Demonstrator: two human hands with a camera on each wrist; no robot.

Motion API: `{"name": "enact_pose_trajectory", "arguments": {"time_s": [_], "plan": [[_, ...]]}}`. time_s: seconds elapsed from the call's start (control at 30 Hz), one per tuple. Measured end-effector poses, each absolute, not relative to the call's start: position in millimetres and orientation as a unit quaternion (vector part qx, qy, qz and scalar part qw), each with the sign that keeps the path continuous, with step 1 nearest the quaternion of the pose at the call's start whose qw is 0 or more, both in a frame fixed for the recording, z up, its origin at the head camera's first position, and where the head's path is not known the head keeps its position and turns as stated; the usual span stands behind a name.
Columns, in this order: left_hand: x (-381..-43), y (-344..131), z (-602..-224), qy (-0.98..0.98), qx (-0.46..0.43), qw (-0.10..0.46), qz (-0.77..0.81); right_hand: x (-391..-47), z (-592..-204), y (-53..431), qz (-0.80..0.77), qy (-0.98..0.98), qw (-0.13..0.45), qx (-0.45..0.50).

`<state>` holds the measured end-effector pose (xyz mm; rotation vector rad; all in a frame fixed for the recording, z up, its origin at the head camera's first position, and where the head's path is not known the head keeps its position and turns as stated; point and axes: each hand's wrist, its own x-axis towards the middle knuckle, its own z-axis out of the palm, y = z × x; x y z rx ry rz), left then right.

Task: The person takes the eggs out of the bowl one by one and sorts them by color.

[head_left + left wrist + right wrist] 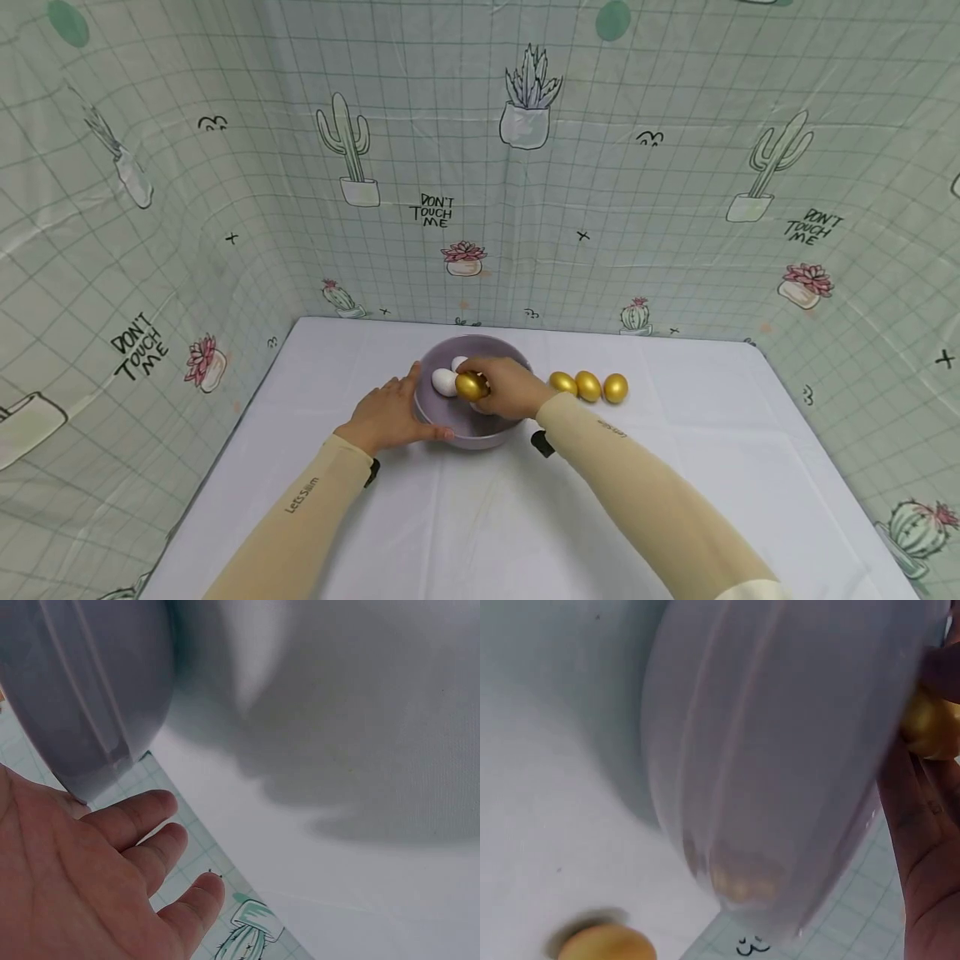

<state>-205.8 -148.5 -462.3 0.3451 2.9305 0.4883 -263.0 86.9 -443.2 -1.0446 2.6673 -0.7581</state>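
Note:
A light purple bowl (472,439) stands on the white table. My left hand (390,414) lies against its left side, fingers spread, with the thumb over the front rim. From the left wrist view, the other fingers (191,904) extend loosely past the bowl's outer wall. Over the bowl's inside, my right hand (510,387) pinches a golden egg (472,386) between thumb and fingers. White eggs lie inside the bowl, one white egg (444,382) left of the golden one; the right hand partly hides others.
To the right of the bowl, three golden eggs lie in a row on the table: a left egg (563,382), a middle egg (588,386) and a right egg (616,388). Behind the white tabletop (712,483) hangs a grid-patterned cloth (585,192) with cactus drawings, also covering both sides.

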Motion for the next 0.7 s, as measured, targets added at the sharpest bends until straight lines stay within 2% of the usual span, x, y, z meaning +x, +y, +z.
{"name": "enact_pose_trajectory", "arguments": {"time_s": [0.7], "plan": [[-205.4,-147.8,-460.2,0.977,0.111,0.078,0.163,-271.9,-428.8,151.4,-0.308,0.895,0.104,-0.305]]}}
